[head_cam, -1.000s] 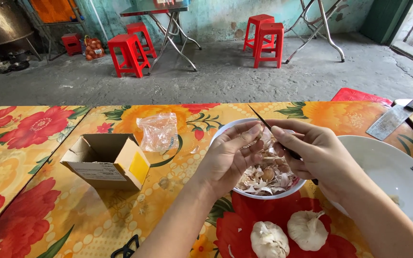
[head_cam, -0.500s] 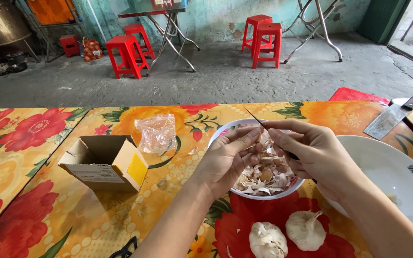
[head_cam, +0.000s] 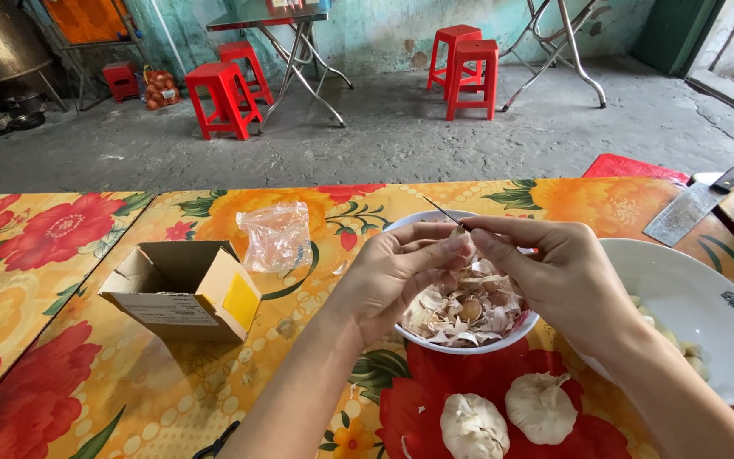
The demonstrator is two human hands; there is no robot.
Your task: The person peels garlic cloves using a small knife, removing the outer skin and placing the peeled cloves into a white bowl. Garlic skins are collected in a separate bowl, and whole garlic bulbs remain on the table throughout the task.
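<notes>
My left hand (head_cam: 397,276) and my right hand (head_cam: 554,272) meet fingertip to fingertip over a white bowl (head_cam: 503,340) full of papery garlic skins (head_cam: 465,310). Between the fingertips they pinch a small garlic clove (head_cam: 462,238), mostly hidden. A thin dark blade tip (head_cam: 439,210) sticks up and left from the right hand's fingers. Two whole garlic bulbs (head_cam: 507,416) lie on the flowered tablecloth just in front of the bowl.
A large white plate (head_cam: 698,314) with peeled cloves sits at the right. An open cardboard box (head_cam: 184,289) and a crumpled clear plastic bag (head_cam: 278,236) lie to the left. A cleaver (head_cam: 694,208) rests far right. Red stools (head_cam: 223,93) and folding tables stand beyond.
Both hands have stayed over the bowl, fingers shifting slightly on the clove. The view has tilted a little.
</notes>
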